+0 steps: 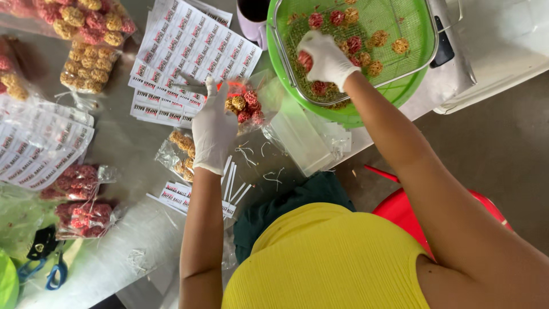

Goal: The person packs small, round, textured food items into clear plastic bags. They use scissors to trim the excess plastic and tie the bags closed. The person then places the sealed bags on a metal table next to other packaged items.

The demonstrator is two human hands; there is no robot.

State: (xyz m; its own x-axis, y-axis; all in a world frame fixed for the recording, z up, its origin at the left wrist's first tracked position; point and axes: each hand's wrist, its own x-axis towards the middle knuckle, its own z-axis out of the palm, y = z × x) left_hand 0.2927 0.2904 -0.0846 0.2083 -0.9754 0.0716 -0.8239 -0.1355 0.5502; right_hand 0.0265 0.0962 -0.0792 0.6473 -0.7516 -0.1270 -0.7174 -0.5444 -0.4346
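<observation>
My left hand (213,129), in a white glove, holds a clear plastic bag (247,102) partly filled with red and yellow snack balls, its mouth turned toward the basket. My right hand (325,58), also gloved, reaches into a wire mesh basket (400,23) set inside a green bowl (343,111) and closes on a red snack ball (305,59). More red and yellow balls lie loose in the basket.
Sheets of printed labels (189,51) lie on the metal table beside several filled bags (80,183). Another bag of yellow balls (178,154) sits under my left wrist. White ties (234,186), blue-handled scissors (54,272) and a red stool (412,217) are nearby.
</observation>
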